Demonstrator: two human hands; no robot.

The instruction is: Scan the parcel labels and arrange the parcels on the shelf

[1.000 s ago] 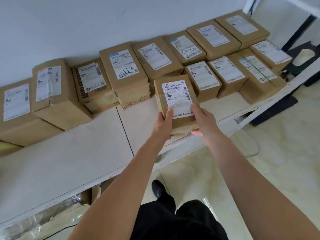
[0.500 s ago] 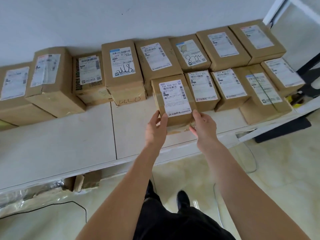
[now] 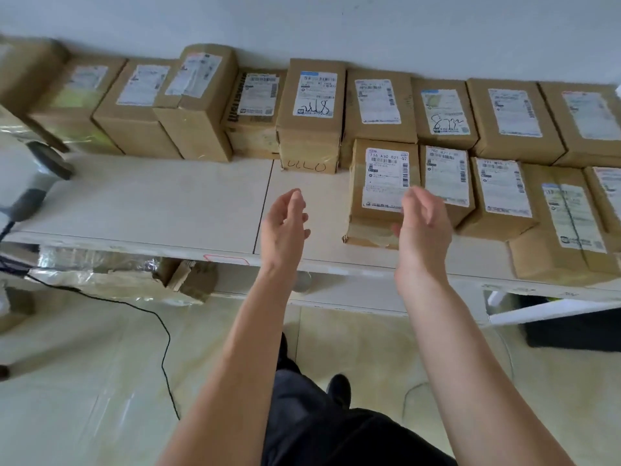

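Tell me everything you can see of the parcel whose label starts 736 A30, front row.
The brown cardboard parcel with the 736 A30 label lies flat on the white shelf, white label up with barcodes along its top and right edge. Its near lower edge looks taped and scuffed. It is the leftmost of the front row, side against the next brown parcel, back against the rear row. The right hand overlaps its near right corner in view; contact unclear. The left hand is apart.

Both forearms (image 3: 248,348) are bare, with no sleeves showing. Dark trousers (image 3: 322,428) (black or near it) and a dark shoe (image 3: 339,388).
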